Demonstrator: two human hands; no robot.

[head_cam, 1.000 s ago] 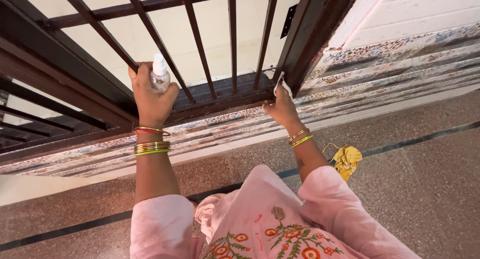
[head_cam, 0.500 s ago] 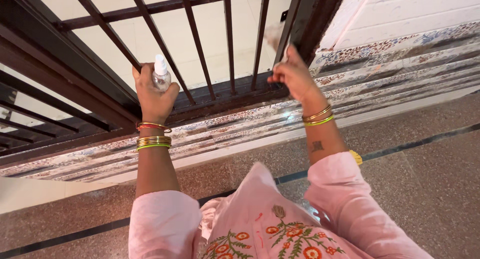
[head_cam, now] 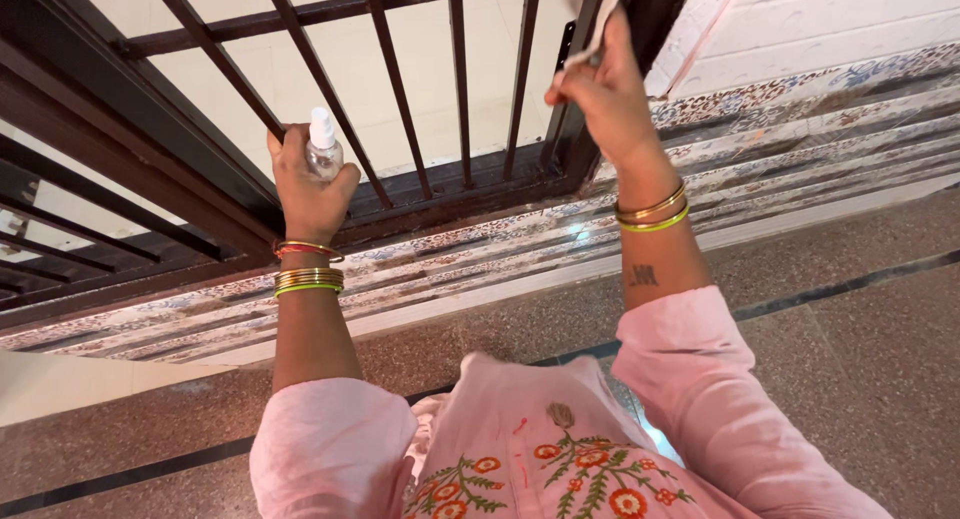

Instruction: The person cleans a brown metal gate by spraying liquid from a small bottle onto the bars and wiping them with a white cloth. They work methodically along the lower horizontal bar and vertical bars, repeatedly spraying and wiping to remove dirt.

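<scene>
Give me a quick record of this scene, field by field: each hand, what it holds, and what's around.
Left hand: grips a small clear spray bottle against a gate bar
Right hand: raised, presses a pale cloth on the gate's upright frame
Gate: dark metal, vertical bars
Floor: speckled stone with dark inlay lines
Wall base: worn patterned tile border

- Left hand (head_cam: 308, 184) is raised in front of the body, fingers curled into a closed grip, thumb side turned to the right.
- Left forearm runs straight up from the elbow, bangles stacked at the wrist, pink sleeve covering the upper arm.
- Right hand (head_cam: 605, 89) is lifted higher, up and to the right, fingers pinched together.
- Right forearm angles upward, bangles at the wrist, a small dark mark on the forearm.
</scene>
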